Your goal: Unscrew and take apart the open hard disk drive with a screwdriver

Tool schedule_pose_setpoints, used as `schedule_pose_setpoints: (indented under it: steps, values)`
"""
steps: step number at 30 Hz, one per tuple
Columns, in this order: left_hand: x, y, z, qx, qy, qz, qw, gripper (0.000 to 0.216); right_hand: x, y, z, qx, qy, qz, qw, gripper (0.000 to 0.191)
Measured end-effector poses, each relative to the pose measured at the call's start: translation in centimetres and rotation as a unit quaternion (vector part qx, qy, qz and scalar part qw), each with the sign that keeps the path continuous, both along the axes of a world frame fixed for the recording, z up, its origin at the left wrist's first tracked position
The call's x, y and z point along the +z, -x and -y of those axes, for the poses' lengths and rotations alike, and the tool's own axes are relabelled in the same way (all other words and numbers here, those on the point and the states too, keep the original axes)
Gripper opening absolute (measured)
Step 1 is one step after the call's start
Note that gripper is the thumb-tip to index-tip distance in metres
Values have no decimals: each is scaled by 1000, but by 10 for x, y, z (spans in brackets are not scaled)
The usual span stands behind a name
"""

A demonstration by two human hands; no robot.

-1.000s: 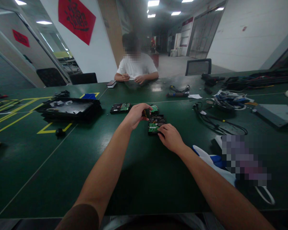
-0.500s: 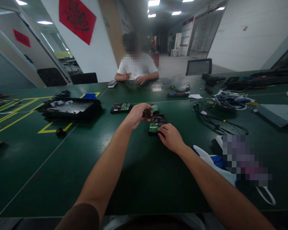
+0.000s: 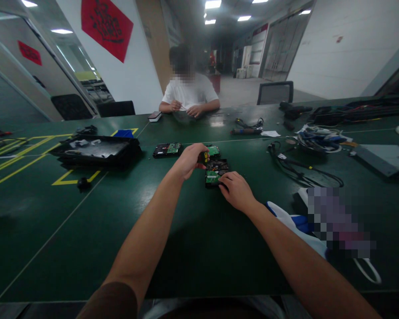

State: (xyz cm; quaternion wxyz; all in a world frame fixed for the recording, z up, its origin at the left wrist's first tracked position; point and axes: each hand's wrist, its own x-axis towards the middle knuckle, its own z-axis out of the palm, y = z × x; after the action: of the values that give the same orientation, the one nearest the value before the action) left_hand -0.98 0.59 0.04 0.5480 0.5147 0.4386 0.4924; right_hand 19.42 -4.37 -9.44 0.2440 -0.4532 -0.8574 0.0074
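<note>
While the right hand rests ungripping, fingertips on the near edge of the hard drive at frame centre on the green counter, the left hand clenches a small dark tool just above it.

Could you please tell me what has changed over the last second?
Another person's hand at the far left edge of the table has gone out of view. The left hand still grips a small tool over the hard drive, and the right hand still rests on the drive's near edge. The black tray and the seated person are as before.
</note>
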Motion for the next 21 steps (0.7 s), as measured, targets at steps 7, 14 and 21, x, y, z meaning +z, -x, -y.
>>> schedule_pose_setpoints:
  steps: [7,14,21]
  values:
    - [0,0,-1,-26,41,48,998,18,1,1,1,-1,3,-2,1000,24]
    - [3,1,0,-18,-2,16,1000,21,1,0,1,-1,4,-3,1000,24]
    - [3,1,1,-35,0,-18,999,25,-1,0,0,3,-1,-2,1000,24]
